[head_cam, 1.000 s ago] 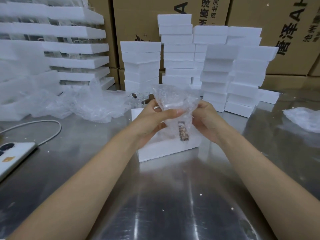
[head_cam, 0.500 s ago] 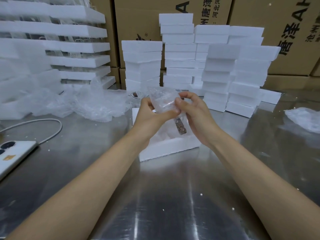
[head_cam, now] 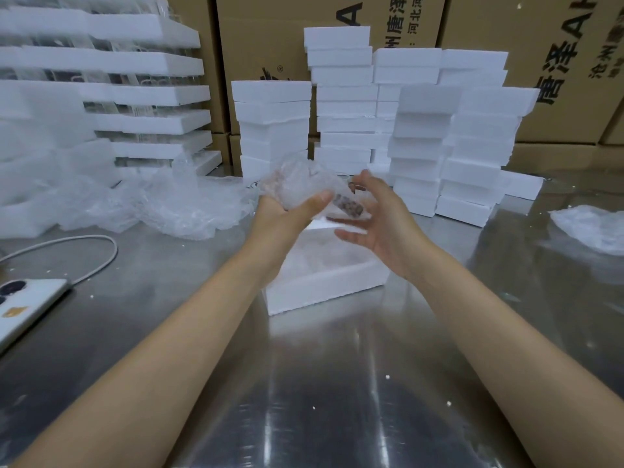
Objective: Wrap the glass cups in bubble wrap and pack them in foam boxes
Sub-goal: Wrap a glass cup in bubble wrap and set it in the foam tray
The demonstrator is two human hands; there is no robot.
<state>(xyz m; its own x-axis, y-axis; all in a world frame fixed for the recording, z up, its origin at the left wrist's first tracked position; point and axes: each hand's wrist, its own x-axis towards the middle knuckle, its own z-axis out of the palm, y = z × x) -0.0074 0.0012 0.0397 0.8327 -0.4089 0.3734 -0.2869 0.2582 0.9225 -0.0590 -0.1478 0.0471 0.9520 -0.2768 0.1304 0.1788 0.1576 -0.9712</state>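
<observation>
A glass cup (head_cam: 300,187), bundled in bubble wrap, is held above the middle of the steel counter (head_cam: 304,383), over the far end of an open foam box (head_cam: 324,288). The bundle is gripped by the left hand (head_cam: 287,214), which is curled beneath it with the thumb pressed across its near side. A dark label is seen through the wrap at the bundle's right end. The right hand (head_cam: 381,224) is spread open just beside that end; whether contact is made cannot be told through the blur. Toward the counter's far left corner, loose bubble wrap (head_cam: 175,204) is heaped, and stacked foam boxes (head_cam: 422,136) are ranged along the far edge.
</observation>
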